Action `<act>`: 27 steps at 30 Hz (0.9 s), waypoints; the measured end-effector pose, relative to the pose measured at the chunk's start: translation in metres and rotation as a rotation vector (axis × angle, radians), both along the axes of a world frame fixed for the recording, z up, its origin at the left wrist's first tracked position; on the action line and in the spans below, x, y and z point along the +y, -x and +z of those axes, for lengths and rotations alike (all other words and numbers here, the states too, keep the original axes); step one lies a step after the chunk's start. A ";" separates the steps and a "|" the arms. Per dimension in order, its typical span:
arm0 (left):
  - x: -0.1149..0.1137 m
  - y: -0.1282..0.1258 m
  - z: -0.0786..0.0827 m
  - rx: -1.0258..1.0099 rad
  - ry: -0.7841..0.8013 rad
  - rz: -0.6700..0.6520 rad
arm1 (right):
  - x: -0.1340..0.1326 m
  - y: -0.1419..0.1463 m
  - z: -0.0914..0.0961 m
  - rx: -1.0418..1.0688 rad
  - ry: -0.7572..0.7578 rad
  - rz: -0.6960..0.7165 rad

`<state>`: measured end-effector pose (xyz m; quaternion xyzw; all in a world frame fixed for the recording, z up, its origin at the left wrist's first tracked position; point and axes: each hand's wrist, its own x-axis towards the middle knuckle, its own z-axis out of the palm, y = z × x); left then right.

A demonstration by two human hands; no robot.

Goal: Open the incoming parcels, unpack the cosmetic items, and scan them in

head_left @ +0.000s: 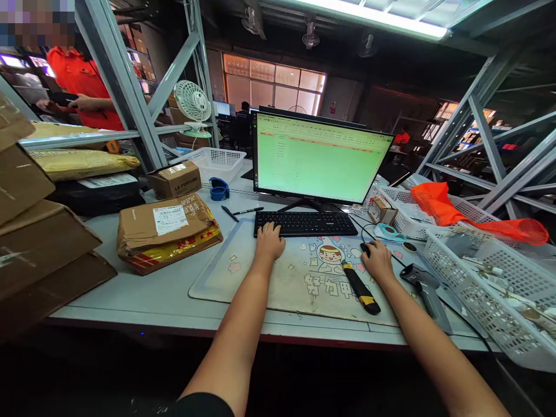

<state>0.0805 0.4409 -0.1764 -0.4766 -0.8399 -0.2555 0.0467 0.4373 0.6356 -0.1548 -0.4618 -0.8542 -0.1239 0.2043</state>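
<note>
My left hand point(270, 240) rests on the left end of a black keyboard point(310, 224), fingers stretched over the keys. My right hand point(377, 259) is wrapped over a dark computer mouse point(365, 249) that is mostly hidden beneath it. Behind the keyboard stands a monitor point(319, 156) showing a spreadsheet-like page. Between my forearms, a black and yellow utility knife point(360, 288) lies on a printed desk mat point(278, 284). Just right of my right hand is a grey barcode scanner point(428, 292) with a cable.
Left on the desk are a taped carton point(169, 229), a small box point(176, 179), stacked cartons point(39, 255) and two pens point(247, 211). White baskets point(490, 289) line the right side, one under orange cloth point(473, 214). A person in an orange shirt point(82, 81) stands beyond the metal frame point(117, 75).
</note>
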 end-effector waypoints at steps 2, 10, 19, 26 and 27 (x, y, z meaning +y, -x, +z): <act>0.000 0.000 0.001 -0.002 0.000 -0.002 | 0.001 0.000 0.000 -0.005 0.003 0.000; -0.001 -0.001 0.002 -0.004 0.003 -0.002 | -0.001 0.000 0.002 -0.024 -0.001 -0.011; -0.002 -0.002 0.003 -0.003 0.007 -0.002 | -0.003 0.000 0.004 -0.031 -0.003 -0.007; -0.001 -0.001 0.003 -0.004 0.009 -0.003 | -0.002 0.000 0.001 -0.029 0.016 -0.004; -0.001 -0.001 0.003 -0.003 0.008 -0.001 | -0.002 0.000 0.002 -0.024 0.015 -0.008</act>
